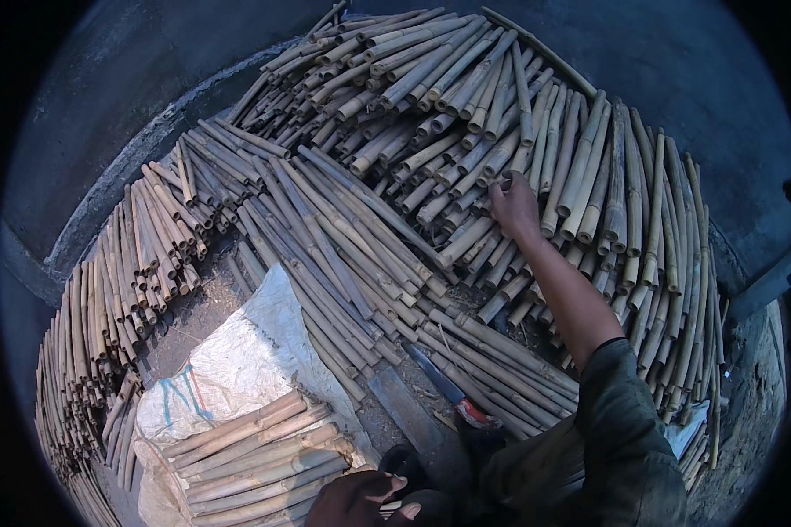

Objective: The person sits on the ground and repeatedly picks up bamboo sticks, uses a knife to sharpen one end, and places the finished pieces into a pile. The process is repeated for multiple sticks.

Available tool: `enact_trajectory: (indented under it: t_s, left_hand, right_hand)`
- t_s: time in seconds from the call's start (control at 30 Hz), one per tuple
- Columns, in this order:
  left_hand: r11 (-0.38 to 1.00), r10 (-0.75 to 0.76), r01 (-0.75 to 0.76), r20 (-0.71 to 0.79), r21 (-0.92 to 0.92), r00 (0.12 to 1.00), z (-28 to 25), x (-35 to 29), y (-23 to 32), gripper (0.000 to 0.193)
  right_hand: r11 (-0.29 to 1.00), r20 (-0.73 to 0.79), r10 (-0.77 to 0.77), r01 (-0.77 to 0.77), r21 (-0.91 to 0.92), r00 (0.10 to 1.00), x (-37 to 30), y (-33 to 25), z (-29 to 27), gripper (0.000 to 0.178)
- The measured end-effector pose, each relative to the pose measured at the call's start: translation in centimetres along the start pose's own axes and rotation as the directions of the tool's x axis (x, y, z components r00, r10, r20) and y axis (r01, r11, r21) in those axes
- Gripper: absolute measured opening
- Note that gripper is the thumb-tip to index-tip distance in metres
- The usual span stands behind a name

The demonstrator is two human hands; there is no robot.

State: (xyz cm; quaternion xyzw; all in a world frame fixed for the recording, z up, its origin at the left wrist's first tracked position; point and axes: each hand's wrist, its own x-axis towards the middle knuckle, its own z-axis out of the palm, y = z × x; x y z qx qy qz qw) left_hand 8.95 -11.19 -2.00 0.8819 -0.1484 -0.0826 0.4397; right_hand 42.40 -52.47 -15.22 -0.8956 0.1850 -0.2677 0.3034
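Note:
My right hand [514,209] reaches out to the large stack of cut bamboo poles [580,176] at the back right. Its fingers are curled around the end of one bamboo pole, partly hidden by the hand. Low in the picture, my left hand [356,501] is closed, with a little of something pale showing between its fingers. What that is I cannot make out. Beside this hand, several bamboo poles [255,457] lie side by side on a white woven sack [237,351].
A long-bladed tool with a red handle [473,413] lies on the ground by my feet, next to a flat grey strip [404,408]. More bamboo poles [325,237] spread across the middle, and another stack [105,307] lines the left. A dark wall [149,79] stands behind.

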Motion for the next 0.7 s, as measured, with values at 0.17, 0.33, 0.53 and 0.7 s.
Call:
enact_trajectory:
  t_s: [0.17,0.33,0.53,0.7]
  left_hand:
    - [0.990,-0.080,0.076,0.026,0.120,0.996,-0.7,1.9,-0.6,0.028]
    - [0.972,-0.163,0.155,0.027,0.178,0.986,-0.5,4.5,-1.0,0.026]
    - [0.958,-0.235,0.222,0.051,0.183,0.971,-0.1,6.4,-2.0,0.026]
    - [0.968,-0.209,0.197,0.063,0.157,0.976,-0.1,6.4,-2.4,0.031]
  right_hand:
    - [0.944,-0.111,-0.137,0.095,-0.317,0.984,7.1,0.4,-0.4,0.049]
    - [0.900,-0.140,0.007,-0.067,-0.430,0.990,12.6,2.3,0.0,0.047]
    - [0.936,-0.168,0.045,-0.100,-0.338,0.985,16.1,5.8,1.1,0.049]
    - [0.918,-0.191,0.388,-0.397,-0.010,0.902,18.1,6.9,1.8,0.069]
